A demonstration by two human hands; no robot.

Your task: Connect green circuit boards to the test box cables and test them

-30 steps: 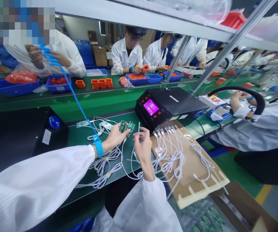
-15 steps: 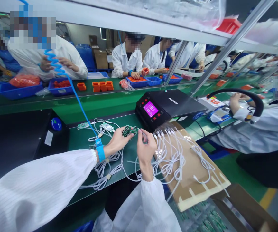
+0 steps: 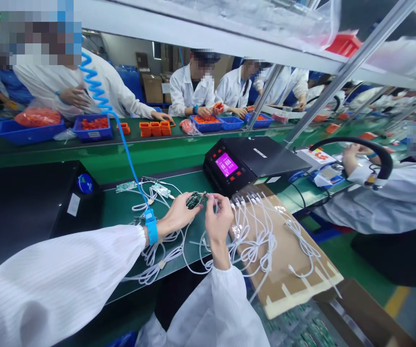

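Observation:
My left hand (image 3: 179, 215) is closed on a small green circuit board (image 3: 194, 199), held just above the green bench. My right hand (image 3: 218, 219) pinches the plug end of a white cable (image 3: 213, 205) right against the board's right edge. A blue wrist strap (image 3: 151, 228) with a coiled blue cord (image 3: 99, 102) sits on my left wrist. Loose white cables (image 3: 157, 250) lie under both hands. Two more circuit boards (image 3: 161, 189) rest on the bench behind my left hand.
A black tester with a pink screen (image 3: 226, 164) stands behind my hands. A cardboard sheet (image 3: 294, 279) holding several white cables lies to the right. A black box (image 3: 20, 202) fills the left. Persons in white coats work at blue bins (image 3: 92, 127) across the belt and on my right.
My right hand brought the white cable end from apart to against the circuit board. My left hand lifted the board off the bench and tilted it toward the plug.

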